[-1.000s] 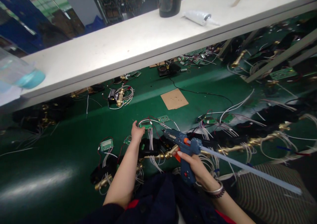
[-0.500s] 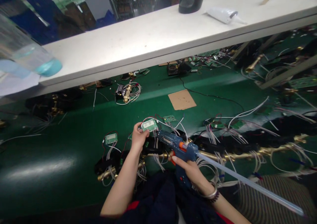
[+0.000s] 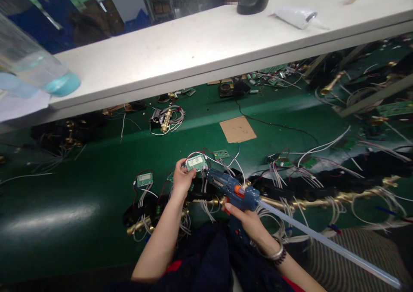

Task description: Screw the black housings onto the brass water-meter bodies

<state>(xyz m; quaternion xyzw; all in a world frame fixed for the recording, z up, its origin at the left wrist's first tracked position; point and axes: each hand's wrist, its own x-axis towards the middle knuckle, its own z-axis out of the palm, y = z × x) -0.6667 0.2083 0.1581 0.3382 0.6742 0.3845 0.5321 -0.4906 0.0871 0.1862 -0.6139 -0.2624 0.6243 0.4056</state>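
Between the thumb and fingers of my left hand (image 3: pixel 183 176) is a green circuit board (image 3: pixel 196 162) with a small display showing digits. My right hand (image 3: pixel 248 221) is wrapped round the handle of a blue glue gun (image 3: pixel 226 184), a finger at its orange trigger. The gun's nozzle points left, at the right edge of the board. A long clear glue stick (image 3: pixel 322 237) sticks out of the gun's rear toward the lower right. Red and white wires run from the board. Below it lie black housings with brass pipes (image 3: pixel 211 202).
Another display board (image 3: pixel 145 179) lies left on the green table (image 3: pixel 97 171). A cardboard piece (image 3: pixel 238 129) and a meter with coiled wires (image 3: pixel 166 120) are farther back. A white shelf (image 3: pixel 155 51) crosses above, holding a bottle (image 3: pixel 61 83) and a white tube (image 3: pixel 295 16). Wired assemblies fill the right.
The view has shifted slightly. Both hands keep their holds, with the board and the nozzle in nearly the same place. The digits on the display show more clearly.
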